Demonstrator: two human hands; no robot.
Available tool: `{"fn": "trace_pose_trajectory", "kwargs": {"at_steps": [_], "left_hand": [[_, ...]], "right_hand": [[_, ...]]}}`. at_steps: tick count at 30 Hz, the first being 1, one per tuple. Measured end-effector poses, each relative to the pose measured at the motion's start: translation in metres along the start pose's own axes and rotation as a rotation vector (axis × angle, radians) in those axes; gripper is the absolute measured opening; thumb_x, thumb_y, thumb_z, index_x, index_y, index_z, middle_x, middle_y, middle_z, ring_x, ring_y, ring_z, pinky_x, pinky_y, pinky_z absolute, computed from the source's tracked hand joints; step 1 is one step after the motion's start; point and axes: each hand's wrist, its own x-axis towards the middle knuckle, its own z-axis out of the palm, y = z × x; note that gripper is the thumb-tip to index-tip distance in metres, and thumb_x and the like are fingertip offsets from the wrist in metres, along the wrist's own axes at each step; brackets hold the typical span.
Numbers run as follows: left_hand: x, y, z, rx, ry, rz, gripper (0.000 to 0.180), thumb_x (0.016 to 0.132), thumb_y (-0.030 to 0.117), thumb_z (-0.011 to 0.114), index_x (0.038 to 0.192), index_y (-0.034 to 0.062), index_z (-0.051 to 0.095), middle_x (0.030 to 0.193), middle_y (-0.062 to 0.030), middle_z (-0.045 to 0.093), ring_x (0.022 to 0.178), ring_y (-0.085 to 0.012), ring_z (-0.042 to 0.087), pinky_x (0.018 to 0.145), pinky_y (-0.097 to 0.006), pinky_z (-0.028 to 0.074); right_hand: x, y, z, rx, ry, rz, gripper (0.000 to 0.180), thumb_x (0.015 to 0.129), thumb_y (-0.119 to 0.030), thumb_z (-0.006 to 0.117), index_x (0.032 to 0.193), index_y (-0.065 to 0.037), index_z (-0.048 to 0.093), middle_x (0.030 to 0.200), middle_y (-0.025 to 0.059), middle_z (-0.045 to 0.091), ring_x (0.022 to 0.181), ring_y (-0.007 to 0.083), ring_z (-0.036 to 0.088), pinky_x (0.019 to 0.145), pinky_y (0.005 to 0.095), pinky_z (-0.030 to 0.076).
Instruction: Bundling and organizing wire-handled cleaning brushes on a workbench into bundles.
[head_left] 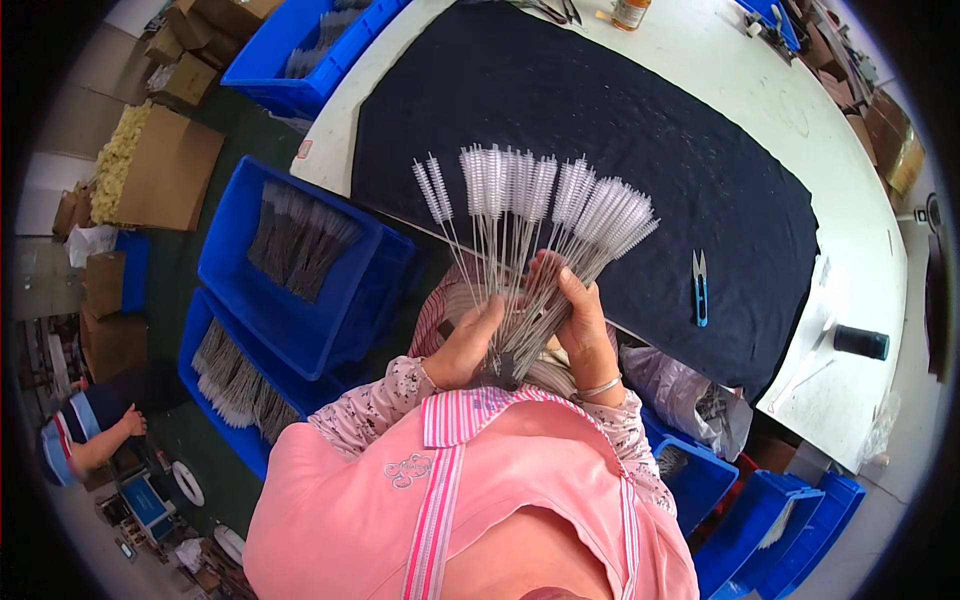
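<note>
– Head view: where were the brushes (612,215)?
– Fanned before the torso; left hand (468,345) and right hand (585,325) clamped round their stems (522,342), bristles (510,182) overlapping the white table's (850,170) near edge.
– Open room?
– Dark cloth (480,90) stretched beyond; snips (701,292) lay rightward.
– Containers?
– Blue bins (335,335), left, held grey-stemmed brushes (300,245).

Bright, even light for us here, the white tabletop (840,190) gleaming at right, the floor (200,445) dim at lower left; we've crisp brushes (510,185) mid-frame, edges bending toward a black, softened rim.
</note>
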Motion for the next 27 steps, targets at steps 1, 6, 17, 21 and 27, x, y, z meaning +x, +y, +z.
{"fn": "trace_pose_trajectory", "kwargs": {"at_steps": [1,6,17,21,27], "left_hand": [[0.000,0.000,0.001,-0.006,-0.021,-0.030,0.052,0.098,0.042,0.028,0.124,-0.0003,0.044,0.110,-0.0078,0.057,0.096,-0.0129,0.057,0.084,-0.027,0.046],[0.001,-0.003,0.000,-0.083,0.073,0.014,0.041,0.097,0.034,0.039,0.120,0.0004,0.046,0.106,-0.0069,0.058,0.092,-0.0107,0.057,0.080,-0.026,0.048],[0.000,0.000,0.000,0.166,0.087,0.028,0.036,0.092,0.015,0.051,0.125,0.0046,0.042,0.117,-0.0079,0.054,0.103,-0.0176,0.056,0.089,-0.032,0.047],[-0.003,0.005,0.000,0.008,0.035,-0.028,0.039,0.089,0.009,0.054,0.127,0.0052,0.042,0.118,-0.0073,0.054,0.104,-0.0171,0.055,0.089,-0.033,0.046],[-0.010,0.015,0.002,-0.080,0.049,-0.008,0.038,0.085,0.006,0.053,0.123,0.0039,0.047,0.112,-0.0082,0.058,0.101,-0.0181,0.057,0.089,-0.034,0.046]], "right_hand": [[0.001,0.001,-0.006,0.002,-0.007,-0.001,0.049,0.079,-0.026,0.068,0.117,0.001,0.051,0.089,0.0082,0.060,0.083,0.0223,0.061,0.074,0.0411,0.054],[-0.002,0.003,-0.007,0.216,-0.078,0.050,0.040,0.080,-0.024,0.066,0.113,-0.004,0.052,0.095,0.0104,0.060,0.087,0.0244,0.061,0.075,0.0431,0.054],[0.010,-0.001,0.015,-0.060,0.035,0.026,0.026,0.077,-0.008,0.070,0.099,-0.001,0.058,0.087,0.0049,0.064,0.072,0.0138,0.061,0.067,0.0279,0.052],[0.011,0.007,0.019,-0.127,-0.025,-0.036,0.023,0.080,-0.014,0.069,0.097,-0.002,0.059,0.083,0.0033,0.062,0.069,0.0122,0.059,0.065,0.0269,0.050],[0.013,0.005,0.004,-0.080,-0.046,0.065,0.032,0.086,-0.035,0.060,0.092,-0.004,0.057,0.081,0.0051,0.061,0.068,0.0120,0.056,0.061,0.0264,0.047]]}}
